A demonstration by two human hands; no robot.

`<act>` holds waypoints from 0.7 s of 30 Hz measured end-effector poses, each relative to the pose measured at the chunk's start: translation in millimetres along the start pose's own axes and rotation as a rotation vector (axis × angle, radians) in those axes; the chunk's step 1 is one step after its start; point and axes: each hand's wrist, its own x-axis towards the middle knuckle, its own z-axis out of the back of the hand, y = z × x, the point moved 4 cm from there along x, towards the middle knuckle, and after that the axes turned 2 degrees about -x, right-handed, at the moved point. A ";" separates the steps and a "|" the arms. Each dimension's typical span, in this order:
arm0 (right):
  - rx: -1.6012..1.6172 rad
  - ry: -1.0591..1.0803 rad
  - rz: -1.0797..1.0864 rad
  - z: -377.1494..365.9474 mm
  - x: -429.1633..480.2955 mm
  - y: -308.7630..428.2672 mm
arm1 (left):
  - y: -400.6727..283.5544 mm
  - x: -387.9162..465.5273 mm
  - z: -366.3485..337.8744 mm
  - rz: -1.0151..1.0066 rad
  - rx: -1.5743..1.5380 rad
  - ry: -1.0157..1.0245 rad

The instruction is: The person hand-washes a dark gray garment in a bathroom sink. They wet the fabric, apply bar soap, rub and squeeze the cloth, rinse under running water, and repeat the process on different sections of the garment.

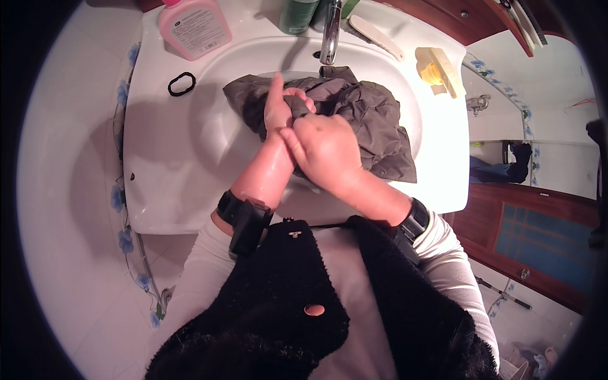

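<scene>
A crumpled grey-brown fabric garment [373, 114] lies bunched in the white washbasin [209, 137], below the chrome faucet. My left hand [279, 111] has curled fingers around a fold of it, with one finger pointing up and away. Against that hand's heel and wrist presses my right hand [327, 147], clenched in a fist over the same bunched cloth. Its palm side is hidden. The left forearm looks wet and shiny. Both wrists wear black strapped devices, below pushed-up white sleeves.
Behind the garment stands the faucet [331, 33]. A pink bottle [195, 28], a black hair tie [181, 84] and a green container [298, 16] rest on the basin's rim. To the right are a white-handled brush [377, 38] and a cream-coloured dish with yellow soap [441, 73].
</scene>
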 end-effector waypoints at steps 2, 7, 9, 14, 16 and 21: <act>0.032 0.005 0.123 -0.5 1.9 4.0 | 2.5 0.0 -3.9 0.021 0.030 0.054; -0.173 -0.017 -0.328 -0.7 30.6 -38.8 | 29.0 -10.6 -2.8 0.016 -0.112 -0.363; -0.187 0.120 -0.328 -7.9 33.7 -41.2 | 32.8 -15.2 -0.4 0.070 -0.031 -0.448; 0.001 0.230 -0.060 -13.8 26.6 -13.5 | 23.6 -13.1 -1.9 -0.009 -0.122 -0.210; -0.039 0.221 -0.298 -15.9 27.6 -28.4 | 24.8 -11.4 0.3 -0.039 -0.072 -0.323; -0.049 0.192 -0.409 -21.2 25.5 -42.8 | 29.1 -10.3 1.1 -0.019 0.077 -0.307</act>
